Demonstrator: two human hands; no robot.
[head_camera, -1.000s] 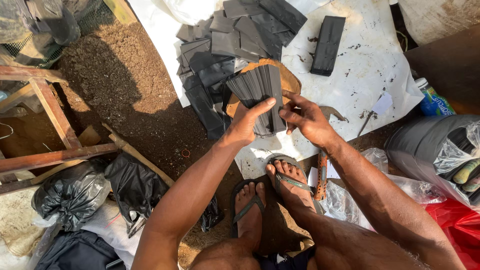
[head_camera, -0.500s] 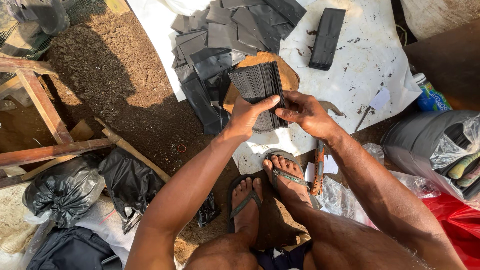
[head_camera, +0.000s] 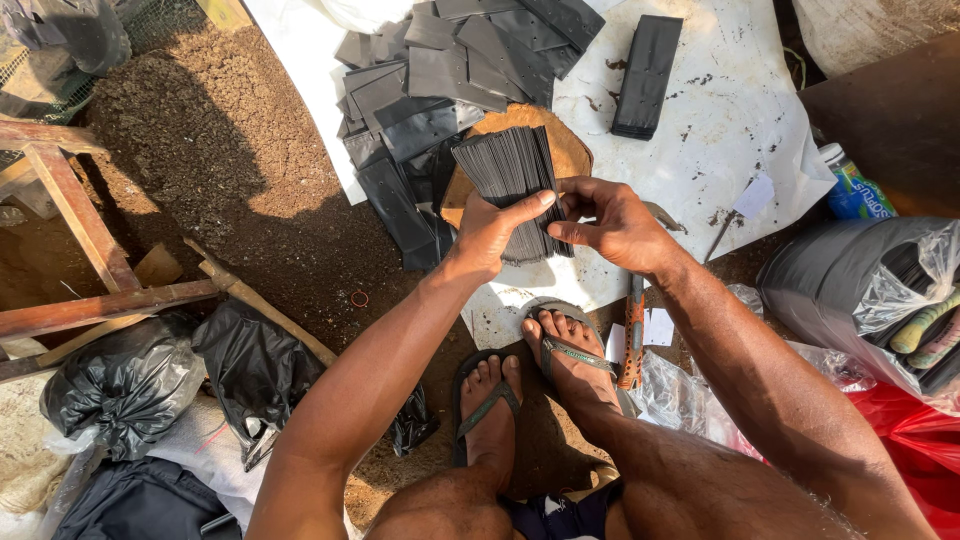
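Head view, stack: black flat bags (head_camera: 510, 190) are sitting as one thick bundle between both hands, resting on a brown round board (head_camera: 560, 150) that is lying just beyond the fingers.
Long axis: bundle is running away from the person, near end pinched in the hands, far end pointing toward the loose black sheets (head_camera: 440, 80) spread further out.
Left hand (head_camera: 487, 235): it is clasping the bundle's near left edge, thumb stretching across the top face.
Right hand (head_camera: 610, 222): it is gripping the near right edge, fingers curling around the side, touching the stack.
Nearer hand: both are holding at about the same depth; neither is clearly leading.
Beyond the right hand: a separate black packet (head_camera: 648, 75) is lying well apart on the white sheet (head_camera: 740, 110).
Below the hands: feet in sandals (head_camera: 560, 350) are resting close under the wrists, an orange-handled tool (head_camera: 634, 340) lying just beside the right foot.
Left side: dark plastic sacks (head_camera: 130, 385) are sitting well apart from the left arm.
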